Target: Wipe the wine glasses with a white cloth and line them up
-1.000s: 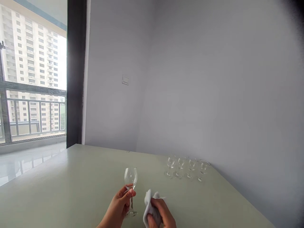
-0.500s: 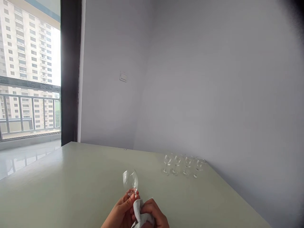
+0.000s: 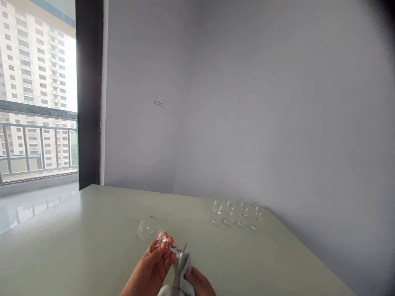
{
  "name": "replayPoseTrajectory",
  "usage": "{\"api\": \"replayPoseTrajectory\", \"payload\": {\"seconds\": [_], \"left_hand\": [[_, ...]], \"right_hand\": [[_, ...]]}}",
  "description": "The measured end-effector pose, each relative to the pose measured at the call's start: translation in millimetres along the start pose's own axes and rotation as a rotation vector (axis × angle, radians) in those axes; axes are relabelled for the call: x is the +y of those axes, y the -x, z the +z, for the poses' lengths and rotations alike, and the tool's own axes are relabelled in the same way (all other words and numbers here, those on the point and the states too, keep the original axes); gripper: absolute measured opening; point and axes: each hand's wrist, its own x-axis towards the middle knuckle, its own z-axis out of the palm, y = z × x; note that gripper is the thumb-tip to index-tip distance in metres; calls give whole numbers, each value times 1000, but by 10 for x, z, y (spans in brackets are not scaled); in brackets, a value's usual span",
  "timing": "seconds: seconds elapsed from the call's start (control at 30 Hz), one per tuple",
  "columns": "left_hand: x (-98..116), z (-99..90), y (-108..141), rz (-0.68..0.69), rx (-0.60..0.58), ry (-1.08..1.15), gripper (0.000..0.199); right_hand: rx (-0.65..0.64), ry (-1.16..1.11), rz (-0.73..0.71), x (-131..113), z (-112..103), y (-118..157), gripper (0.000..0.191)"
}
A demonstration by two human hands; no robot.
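A clear stemmed glass (image 3: 149, 228) is tilted, its bowl toward the upper left and its foot toward the lower right. My left hand (image 3: 156, 261) grips it near the stem and the bottom of the bowl. Against the glass's foot lies a white-grey cloth (image 3: 184, 275), pinched in my right hand (image 3: 200, 283). Part of the foot is hidden behind the cloth. Both hands are low in the view, over the pale green table (image 3: 92, 238).
Several clear stemmed glasses (image 3: 230, 211) stand upright in a row near the table's back right edge. Grey walls rise behind the table, with a light switch (image 3: 159, 99). A window with a railing (image 3: 40, 144) is at the left.
The glass has tipped from nearly upright to leaning far left, its foot now showing at the right. My left hand has shifted slightly left, and the cloth now lies against the foot.
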Motion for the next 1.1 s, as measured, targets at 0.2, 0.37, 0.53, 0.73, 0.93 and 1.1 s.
{"api": "replayPoseTrajectory", "payload": {"seconds": [0.2,0.37,0.53,0.73,0.93,1.1], "left_hand": [[-154,-43,-36,-99,-46,19,29],[-130,-79,-74,-4,5,-107,33],[-90,-68,-64,194,21,-364,31],[-263,-29,53,356,-46,-770,29],[-180,-53,32,446,92,-959,28],[-25,-161,-63,520,194,-1046,28]], "right_hand": [[-67,34,-115,-126,84,72,44],[-58,87,-80,-36,3,46,35],[45,-118,-12,-19,-34,-5,38],[38,46,-71,116,-26,-27,51],[14,445,4,168,-125,-64,47],[15,1189,-32,-27,-108,37,24]]}}
